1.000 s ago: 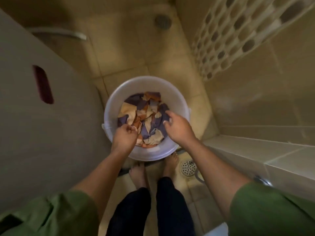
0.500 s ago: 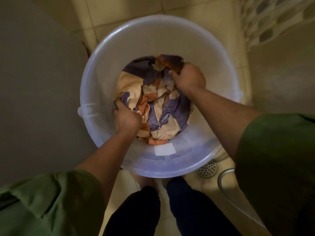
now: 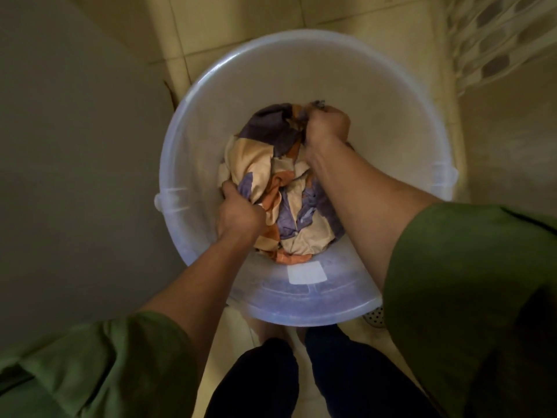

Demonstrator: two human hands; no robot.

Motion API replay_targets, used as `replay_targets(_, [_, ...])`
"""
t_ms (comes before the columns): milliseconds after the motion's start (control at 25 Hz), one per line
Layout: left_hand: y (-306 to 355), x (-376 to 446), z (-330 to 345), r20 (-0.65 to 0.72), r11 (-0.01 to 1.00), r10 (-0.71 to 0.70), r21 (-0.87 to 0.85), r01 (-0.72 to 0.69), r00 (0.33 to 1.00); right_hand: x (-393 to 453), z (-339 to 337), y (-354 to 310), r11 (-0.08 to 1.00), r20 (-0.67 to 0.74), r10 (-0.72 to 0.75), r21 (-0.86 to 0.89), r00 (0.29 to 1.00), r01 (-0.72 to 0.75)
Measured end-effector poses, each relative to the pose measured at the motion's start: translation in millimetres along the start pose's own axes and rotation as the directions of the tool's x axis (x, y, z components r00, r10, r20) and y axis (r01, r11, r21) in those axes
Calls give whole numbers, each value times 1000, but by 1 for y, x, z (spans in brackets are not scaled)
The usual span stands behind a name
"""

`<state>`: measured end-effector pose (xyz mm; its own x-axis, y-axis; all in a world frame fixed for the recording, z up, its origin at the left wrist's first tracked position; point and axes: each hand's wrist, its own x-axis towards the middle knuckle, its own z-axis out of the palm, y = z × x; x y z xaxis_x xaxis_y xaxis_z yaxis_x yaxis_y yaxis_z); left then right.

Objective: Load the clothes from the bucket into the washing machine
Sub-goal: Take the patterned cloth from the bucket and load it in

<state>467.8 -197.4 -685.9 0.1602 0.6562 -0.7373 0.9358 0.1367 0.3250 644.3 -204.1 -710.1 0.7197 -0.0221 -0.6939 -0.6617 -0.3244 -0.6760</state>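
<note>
While reaching into the bucket point(image 3: 193, 164), gripped the clothes point(image 3: 289, 200): left hand point(image 3: 238, 215) clamped at eight o'clock, right hand point(image 3: 328, 128) clamped at one o'clock.

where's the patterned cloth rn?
Head view, centre: the patterned cloth lies bunched in the bottom of the white bucket, gripped by the left hand and right hand.

The fingers of both hands sink into the clothes point(image 3: 280, 188), so their tips are hidden. The right forearm point(image 3: 361, 200) covers the bundle's right side. The floor drain point(image 3: 375, 316) peeks out, mostly hidden behind the bucket point(image 3: 193, 122) and sleeve.
</note>
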Motion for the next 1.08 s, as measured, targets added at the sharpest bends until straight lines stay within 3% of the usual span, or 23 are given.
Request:
replay_targets(80, [-2, -2, 0, -11, 999, 41, 11, -41, 999, 10, -6, 3, 997, -1, -28, -78, 1000, 28])
replay_targets(240, [1, -17, -12, -56, 995, 66, -73, -70, 996, -40, -45, -4, 898, 58, -240, -366, 969, 244])
replay_targets(360, [12, -49, -32, -6, 998, 40, 38, -40, 999, -89, -82, -21, 831, 101, -422, -354, 901, 429])
replay_targets(440, [20, -74, -51, 145, 982, 56, 172, -81, 988, -119, -102, -47, 842, 137, -443, -275, 886, 464])
replay_targets(520, [34, -101, -76, 315, 884, 43, 430, -183, 948, -152, -124, -87, 864, 176, -438, -187, 881, 467])
replay_targets(640, [60, -144, -118, 400, 665, 86, 659, -352, 912, -214, -156, -154, 804, 262, -545, -104, 796, 585])
replay_targets(680, [74, -162, -137, 393, 671, 145, 636, -382, 908, -240, -167, -181, 770, 289, -589, -82, 755, 633])
replay_targets(720, [88, -178, -155, 350, 749, 248, 522, -408, 903, -263, -176, -207, 742, 306, -623, -58, 720, 668])
replay_targets(800, [125, -215, -195, 231, 874, 455, 69, -481, 860, -312, -191, -263, 701, 312, -687, 49, 656, 711])
replay_targets(840, [147, -237, -216, 246, 839, 543, -129, -528, 803, -335, -198, -290, 696, 303, -706, 130, 640, 706])
replay_targets(920, [188, -277, -253, 331, 725, 689, -306, -617, 645, -378, -212, -341, 679, 281, -734, 293, 618, 673])
replay_targets(1000, [224, -318, -284, 351, 621, 783, -390, -680, 514, -414, -228, -379, 647, 283, -762, 364, 582, 670])
replay_targets(1080, [249, -362, -310, 289, 511, 857, -371, -775, 427, -449, -248, -406, 601, 298, -799, 366, 522, 711])
